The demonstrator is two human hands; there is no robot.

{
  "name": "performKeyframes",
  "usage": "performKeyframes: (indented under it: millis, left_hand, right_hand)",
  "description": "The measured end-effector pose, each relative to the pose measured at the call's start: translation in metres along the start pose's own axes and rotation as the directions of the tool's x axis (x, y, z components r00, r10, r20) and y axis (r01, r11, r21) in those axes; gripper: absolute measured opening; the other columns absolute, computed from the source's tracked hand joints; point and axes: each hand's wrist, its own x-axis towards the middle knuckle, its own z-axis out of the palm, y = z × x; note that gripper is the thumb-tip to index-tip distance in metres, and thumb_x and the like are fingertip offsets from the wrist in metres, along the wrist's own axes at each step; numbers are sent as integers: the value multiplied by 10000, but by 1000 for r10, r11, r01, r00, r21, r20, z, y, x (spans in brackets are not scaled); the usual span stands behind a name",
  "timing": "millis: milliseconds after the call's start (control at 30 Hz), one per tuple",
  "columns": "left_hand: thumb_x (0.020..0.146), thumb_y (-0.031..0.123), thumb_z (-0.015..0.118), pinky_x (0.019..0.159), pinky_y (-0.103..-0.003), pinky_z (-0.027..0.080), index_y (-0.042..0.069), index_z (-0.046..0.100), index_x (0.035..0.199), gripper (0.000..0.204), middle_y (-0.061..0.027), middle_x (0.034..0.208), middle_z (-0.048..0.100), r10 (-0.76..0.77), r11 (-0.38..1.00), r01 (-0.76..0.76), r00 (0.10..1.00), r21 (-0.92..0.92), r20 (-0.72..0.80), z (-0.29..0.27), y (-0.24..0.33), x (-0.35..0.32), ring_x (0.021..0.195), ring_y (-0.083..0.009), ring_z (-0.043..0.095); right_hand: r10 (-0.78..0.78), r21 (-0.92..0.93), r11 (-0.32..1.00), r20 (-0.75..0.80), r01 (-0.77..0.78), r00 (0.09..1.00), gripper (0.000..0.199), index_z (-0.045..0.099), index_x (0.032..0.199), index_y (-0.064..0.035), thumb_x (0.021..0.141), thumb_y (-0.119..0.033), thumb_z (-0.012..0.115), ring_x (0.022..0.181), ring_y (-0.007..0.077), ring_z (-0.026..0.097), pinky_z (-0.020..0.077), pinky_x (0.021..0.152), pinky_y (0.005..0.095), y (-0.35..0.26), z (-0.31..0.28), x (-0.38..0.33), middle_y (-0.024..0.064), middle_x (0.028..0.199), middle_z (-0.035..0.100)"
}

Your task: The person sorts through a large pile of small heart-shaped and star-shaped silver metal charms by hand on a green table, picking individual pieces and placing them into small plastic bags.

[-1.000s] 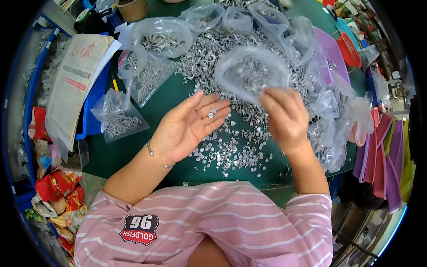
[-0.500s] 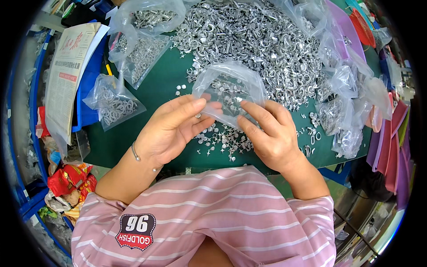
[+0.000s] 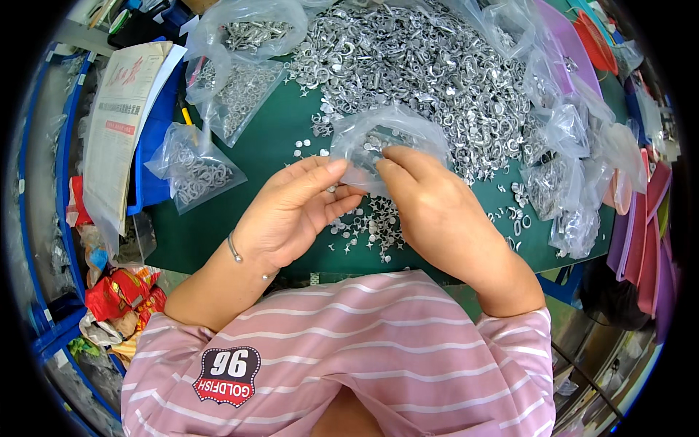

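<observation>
Clear plastic bag (image 3: 364,171), its rounded mouth turned up toward the wearer, sits between the two hands near the front edge of a metal heap (image 3: 422,65). Left hand (image 3: 298,191) meets the bag's left side: the thumb tip lies against the plastic near the rim, and the lower fingers curl loosely side by side beneath that edge, leaving a gap below the thumb. Whether the thumb and index finger nip the film, I cannot tell. Right hand (image 3: 429,193) comes from the other side, back upward, thumb and index finger dipping close together over the mouth, the other fingers folded under and hidden. I cannot tell whether those two tips pinch a piece or the plastic. Inside the bag, a few small silvery pieces show through the film.

Several other bags hold metal too: an upper-left bag (image 3: 255,33) with mixed pieces, a tapering bag (image 3: 244,91) just below with small links, and a small bag (image 3: 195,171) with larger rings. At right, crumpled bags (image 3: 542,182) contain silvery parts. A purple bin (image 3: 564,29) stands beyond them. Loose discs and star-shaped pieces (image 3: 378,231) lie on the green tabletop (image 3: 269,138) between the forearms
</observation>
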Motion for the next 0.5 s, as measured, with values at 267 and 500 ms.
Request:
performKeyframes:
  millis: [267,500]
  left_hand:
    - [969,270,521,960,-360,481,-65,561,1136,376,-188,1138,589,-47,972,18,992,-234,-119,-17,7,2,1063,-272,591]
    - [917,56,580,1001,-343,461,-85,508,1233,354,-208,1248,551,54,982,-86,981,-168,-187,-27,-4,10,1192,-282,542]
  right_hand:
    - [25,-28,999,0,-25,1000,241,628,1052,-6,816,-41,662,860,376,631,506,724,418,3,-6,13,179,930,662]
    - [309,410,880,-115,-238,944,103,657,976,-2,893,-43,612,704,206,659,504,635,291,21,-24,17,112,818,685]
